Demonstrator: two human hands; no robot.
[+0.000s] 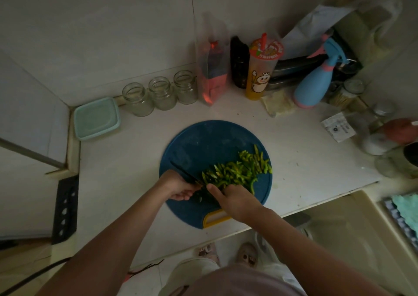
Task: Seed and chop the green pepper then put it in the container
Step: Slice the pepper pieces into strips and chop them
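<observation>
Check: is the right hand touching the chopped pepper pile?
Touching. The head view shows the right hand resting on the near end of the chopped pepper pile on the cutting board, with no gap between them.

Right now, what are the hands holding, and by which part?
Left hand grips the knife by its handle; right hand bunches the pepper strips from above.

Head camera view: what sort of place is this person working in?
Most likely a small home kitchen: chopped green pepper on a round blue cutting board, a knife in the left hand, and empty glass jars along a tiled wall on a white counter.
</observation>
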